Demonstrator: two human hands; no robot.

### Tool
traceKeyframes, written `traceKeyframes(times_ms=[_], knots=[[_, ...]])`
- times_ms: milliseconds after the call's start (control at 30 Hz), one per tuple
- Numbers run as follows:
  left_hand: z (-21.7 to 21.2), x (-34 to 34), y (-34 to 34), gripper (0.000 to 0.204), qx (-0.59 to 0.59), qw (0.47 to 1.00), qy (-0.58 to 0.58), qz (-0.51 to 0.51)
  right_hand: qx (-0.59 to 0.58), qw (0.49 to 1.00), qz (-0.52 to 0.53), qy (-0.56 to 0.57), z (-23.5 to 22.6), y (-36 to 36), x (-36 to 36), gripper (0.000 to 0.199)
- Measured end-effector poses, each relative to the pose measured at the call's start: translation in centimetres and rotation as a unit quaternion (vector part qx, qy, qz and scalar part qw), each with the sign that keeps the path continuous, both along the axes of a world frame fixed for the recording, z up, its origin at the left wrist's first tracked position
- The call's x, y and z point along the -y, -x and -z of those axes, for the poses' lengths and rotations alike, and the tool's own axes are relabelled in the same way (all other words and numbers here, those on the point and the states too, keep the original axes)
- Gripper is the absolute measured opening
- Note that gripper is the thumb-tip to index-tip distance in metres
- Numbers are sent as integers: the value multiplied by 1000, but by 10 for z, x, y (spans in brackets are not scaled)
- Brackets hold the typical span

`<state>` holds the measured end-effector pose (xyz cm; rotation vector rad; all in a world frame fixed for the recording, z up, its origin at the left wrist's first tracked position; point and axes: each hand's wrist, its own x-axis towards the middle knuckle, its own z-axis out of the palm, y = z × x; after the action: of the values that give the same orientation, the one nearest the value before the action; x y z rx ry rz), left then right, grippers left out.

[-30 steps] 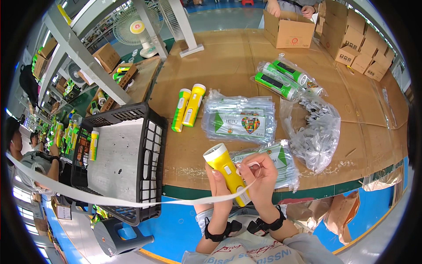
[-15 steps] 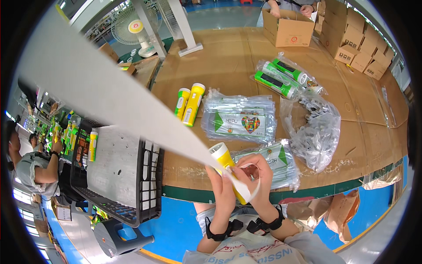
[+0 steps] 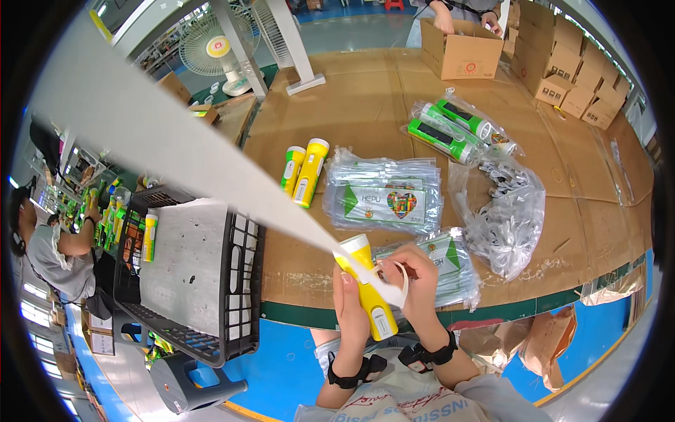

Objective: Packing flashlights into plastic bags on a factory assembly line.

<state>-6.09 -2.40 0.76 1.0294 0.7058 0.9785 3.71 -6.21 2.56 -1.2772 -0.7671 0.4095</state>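
In front of me at the table's near edge, my left hand (image 3: pixel 351 309) is closed around a yellow flashlight (image 3: pixel 380 321) with a white rim, tilted with its wide head away from me. My right hand (image 3: pixel 420 276) is pinched on a thin white strap (image 3: pixel 404 278) that loops beside the flashlight. A wide pale strip (image 3: pixel 176 155), blurred, crosses from the upper left down over the flashlight; whether it joins the strap I cannot tell. Just beyond are a stack of clear printed bags (image 3: pixel 383 193) and a second bag pile (image 3: pixel 453 271), partly behind my right hand.
Two yellow-green flashlights (image 3: pixel 309 172) lie left of the bags. Bagged green flashlights (image 3: pixel 439 141) and a plastic bag of white straps (image 3: pixel 503 218) lie right. A black crate (image 3: pixel 239 281) stands left. Across the table, another person's hands reach into a cardboard box (image 3: pixel 471 56).
The flashlight has turned so its switch side shows, and it sits slightly nearer me. My right hand has drawn the strap loop in smaller. My left hand still grips the flashlight.
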Motion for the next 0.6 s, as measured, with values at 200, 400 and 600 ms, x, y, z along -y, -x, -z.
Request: traceKeyframes(times_ms=[200,400,600], knots=[[-14,1,-2,38,98,986,130,20,157,977,39,137,6,-23,6,14],[-18,-5,-8,31,23,996,78,34,166,976,83,118,-3,-21,4,9],[-13,-9,-9,30,-8,999,29,34,-8,998,20,53,11,-21,7,6]])
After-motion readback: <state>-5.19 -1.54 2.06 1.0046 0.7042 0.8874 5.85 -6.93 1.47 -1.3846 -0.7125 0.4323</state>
